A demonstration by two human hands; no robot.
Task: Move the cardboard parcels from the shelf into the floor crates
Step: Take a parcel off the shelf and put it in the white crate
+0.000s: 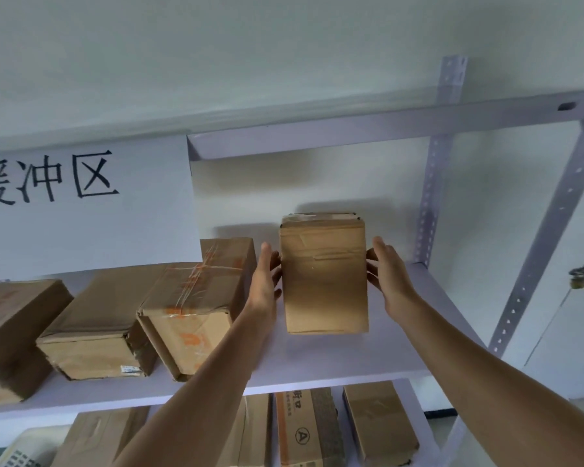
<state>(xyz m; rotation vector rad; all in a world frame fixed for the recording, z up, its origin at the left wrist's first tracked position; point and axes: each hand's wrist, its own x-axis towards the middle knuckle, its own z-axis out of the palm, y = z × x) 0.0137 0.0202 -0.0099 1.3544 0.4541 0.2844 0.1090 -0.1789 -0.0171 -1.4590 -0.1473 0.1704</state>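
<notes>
Brown cardboard fills the middle of the view: an upright parcel [324,274] stands on the white shelf [317,362], toward its right end, with both hands pressed flat against its sides. The left hand [267,278] lies along the parcel's left face, fingers extended upward; the right hand [388,274] mirrors it on the right face — together they clamp the parcel between the palms. Whether its base rests on the shelf board or sits just off it cannot be told.

Just left of the left hand stands a taped box [196,308] with orange print and clear tape across its top, tilted so one corner points at the camera. Further left sits a lower, flatter box [95,335], and at the left edge a larger carton [11,335], partly cut off by the frame. A white sign [81,203] with black Chinese characters hangs behind these boxes.

Perforated grey-white uprights [533,257] frame the right side of the rack, and a crossbar [368,129] runs above. On the level below, more cartons [307,429] stand side by side — one bears a circled letter A. A pale slotted crate [21,453] shows at the bottom left corner.
</notes>
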